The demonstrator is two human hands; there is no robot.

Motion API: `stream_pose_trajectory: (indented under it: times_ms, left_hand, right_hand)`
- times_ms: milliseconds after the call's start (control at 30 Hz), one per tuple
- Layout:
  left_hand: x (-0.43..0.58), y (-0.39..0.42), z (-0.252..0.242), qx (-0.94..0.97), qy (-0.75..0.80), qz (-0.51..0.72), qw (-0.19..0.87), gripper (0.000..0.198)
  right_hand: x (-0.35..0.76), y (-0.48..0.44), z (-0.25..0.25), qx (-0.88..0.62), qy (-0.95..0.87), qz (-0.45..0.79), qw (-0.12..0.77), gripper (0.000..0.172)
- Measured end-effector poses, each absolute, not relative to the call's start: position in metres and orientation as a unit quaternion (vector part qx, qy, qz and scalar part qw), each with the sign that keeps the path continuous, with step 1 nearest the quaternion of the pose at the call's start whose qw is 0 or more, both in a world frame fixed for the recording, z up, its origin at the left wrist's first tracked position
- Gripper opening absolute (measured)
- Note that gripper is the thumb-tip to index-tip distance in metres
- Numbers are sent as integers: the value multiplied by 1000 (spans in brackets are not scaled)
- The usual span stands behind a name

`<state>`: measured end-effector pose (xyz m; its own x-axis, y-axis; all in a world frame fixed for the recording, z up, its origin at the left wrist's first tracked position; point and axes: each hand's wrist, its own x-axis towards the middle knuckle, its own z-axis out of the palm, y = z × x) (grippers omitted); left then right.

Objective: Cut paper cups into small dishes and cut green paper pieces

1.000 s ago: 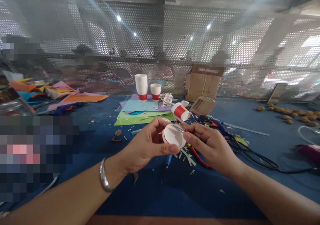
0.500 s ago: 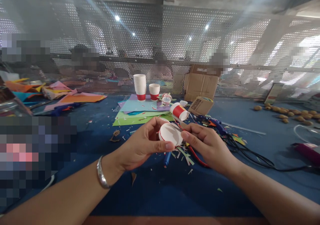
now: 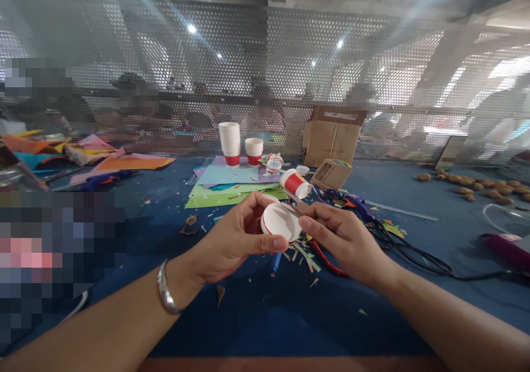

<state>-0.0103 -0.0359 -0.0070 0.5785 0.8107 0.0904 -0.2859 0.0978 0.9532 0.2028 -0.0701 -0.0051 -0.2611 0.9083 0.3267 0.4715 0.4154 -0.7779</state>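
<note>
Seemingly, rim work is in hand: the left hand (image 3: 244, 237) curls around a shallow, round white paper piece (image 3: 281, 222), while the right hand (image 3: 342, 237) pinches a thin greyish tool (image 3: 295, 198) at its edge. Steady support seems called for. Beyond both hands lies a smooth, red-banded cup (image 3: 296, 184); below, papery shreds (image 3: 304, 257) litter the bench (image 3: 290, 328).

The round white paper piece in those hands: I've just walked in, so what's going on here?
The left hand grips a round white paper cup piece with a red edge. The right hand holds a thin tool, possibly scissors, at its rim; whether it is cutting is unclear. Beyond, a red and white paper cup lies on its side, and a stack of paper cups stands at the far edge of coloured paper sheets.
</note>
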Motion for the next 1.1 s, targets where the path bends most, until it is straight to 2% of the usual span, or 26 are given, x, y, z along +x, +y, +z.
stream_pose_trajectory:
  times_ms: [500,833,1100]
  left_hand:
    - [-9,-35,-6,527,213,391,723,51]
    - [-9,-35,-12,593,207,401,667,55]
    - [-6,-36,-14,616,208,418,635,56]
  right_hand:
    - [203,-70,-3,-446,-753,267,403,35]
    - [206,-69,-4,-439,-734,326,402,35]
    - [206,-68,-5,-444,-737,315,401,35]
